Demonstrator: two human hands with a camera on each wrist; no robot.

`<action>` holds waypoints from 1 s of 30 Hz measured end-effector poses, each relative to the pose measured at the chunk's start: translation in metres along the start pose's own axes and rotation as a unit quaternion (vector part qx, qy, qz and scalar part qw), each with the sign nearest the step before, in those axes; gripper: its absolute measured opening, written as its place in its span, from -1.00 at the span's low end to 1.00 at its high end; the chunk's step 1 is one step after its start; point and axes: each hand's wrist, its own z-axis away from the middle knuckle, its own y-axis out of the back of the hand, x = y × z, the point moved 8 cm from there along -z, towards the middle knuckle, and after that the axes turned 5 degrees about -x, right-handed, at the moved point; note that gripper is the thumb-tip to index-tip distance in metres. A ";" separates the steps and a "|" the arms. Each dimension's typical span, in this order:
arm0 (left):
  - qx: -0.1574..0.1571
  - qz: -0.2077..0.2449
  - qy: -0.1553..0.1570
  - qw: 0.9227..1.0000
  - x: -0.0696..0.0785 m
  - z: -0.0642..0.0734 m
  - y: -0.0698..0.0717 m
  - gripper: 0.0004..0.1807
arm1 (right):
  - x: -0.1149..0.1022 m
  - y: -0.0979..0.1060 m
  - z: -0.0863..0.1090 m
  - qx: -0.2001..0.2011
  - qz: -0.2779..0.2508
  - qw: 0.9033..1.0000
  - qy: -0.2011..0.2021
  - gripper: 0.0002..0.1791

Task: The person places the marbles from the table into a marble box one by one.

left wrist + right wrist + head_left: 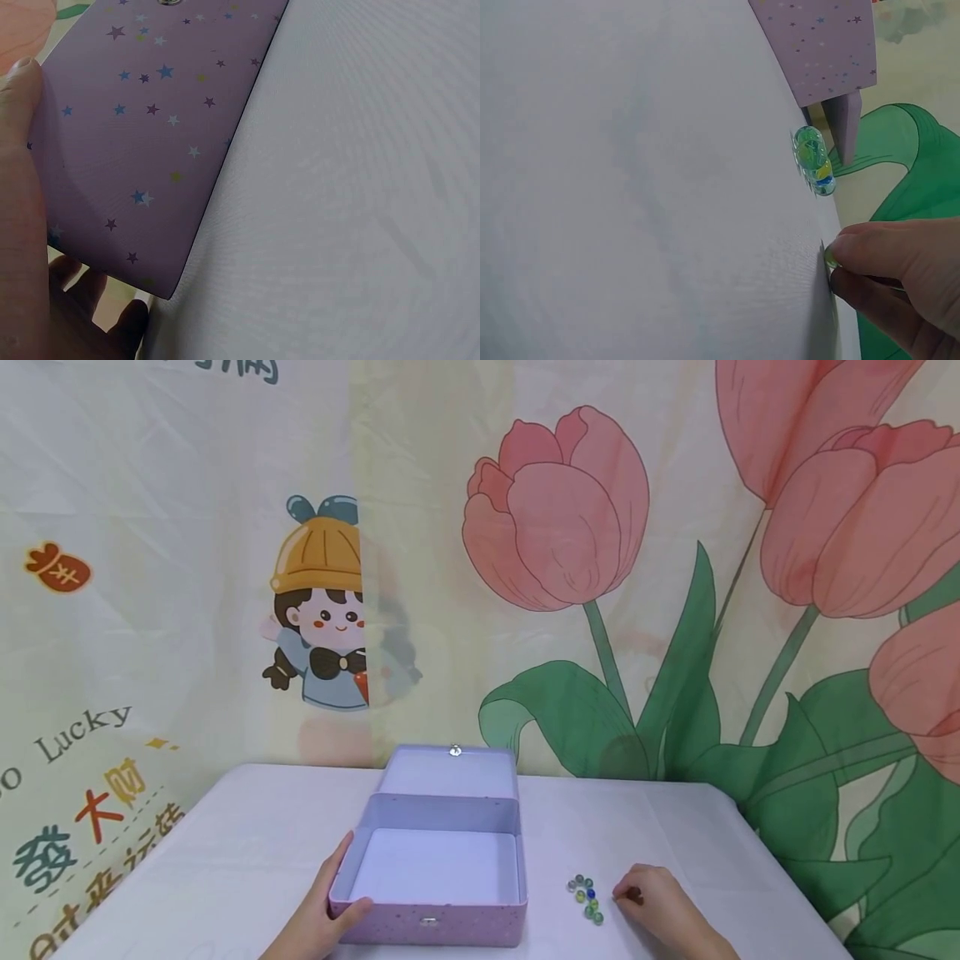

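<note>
An open purple tin box (480,928) with a star pattern stands on the white-covered table, its lid (450,772) tipped back and no items visible inside. At the box's near left corner, my left hand (315,914) grips it, thumb against the front and fingers along the left side. My right hand (667,906) is low over the table to the right of the box. Between thumb and finger it pinches a greenish glass marble (830,258), seen in the right wrist view. Several glass marbles (591,894), green, yellow and blue, lie grouped between the box and that hand.
The white cloth (622,818) covers the table. Behind its far edge hangs a printed curtain (427,568) with pink tulips and a cartoon figure. A silver clasp (428,922) sits on the box front, and a matching catch (455,750) on the lid's edge.
</note>
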 end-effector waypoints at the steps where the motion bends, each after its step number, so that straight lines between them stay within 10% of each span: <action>1: 0.000 0.000 -0.001 1.000 0.000 0.000 0.000 0.03 | 0.001 0.000 -0.001 0.001 0.001 1.000 -0.001 -0.88; 30: -0.007 0.003 0.007 1.000 -0.002 -0.001 -0.001 0.02 | 0.020 0.004 -0.080 0.026 0.000 0.996 -0.081 -0.88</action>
